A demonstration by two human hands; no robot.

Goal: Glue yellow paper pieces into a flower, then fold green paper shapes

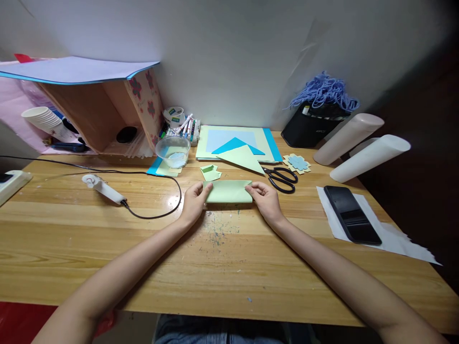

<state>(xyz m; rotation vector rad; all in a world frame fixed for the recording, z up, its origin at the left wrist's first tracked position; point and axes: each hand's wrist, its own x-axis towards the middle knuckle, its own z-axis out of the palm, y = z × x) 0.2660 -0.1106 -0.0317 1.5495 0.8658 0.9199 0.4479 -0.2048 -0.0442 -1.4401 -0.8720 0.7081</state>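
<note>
A folded sheet of pale green paper (229,192) is stretched level between my two hands, over the middle of the table. My left hand (194,200) pinches its left end, thumb on the front. At the right end, my right hand (266,198) grips the upper corner between thumb and fingers. Just behind the sheet lies a small folded green paper piece (210,172). Black-handled scissors (283,179) rest beyond my right hand, their blades partly under a green paper triangle (245,158).
Behind are stacked coloured sheets (274,143), a clear plastic bowl (172,152), markers (188,126) and a paper flower (297,163). A corded white glue gun (103,189) lies left; a phone (351,214) lies right, near two white cylinders (369,158). An open box (143,110) stands back left.
</note>
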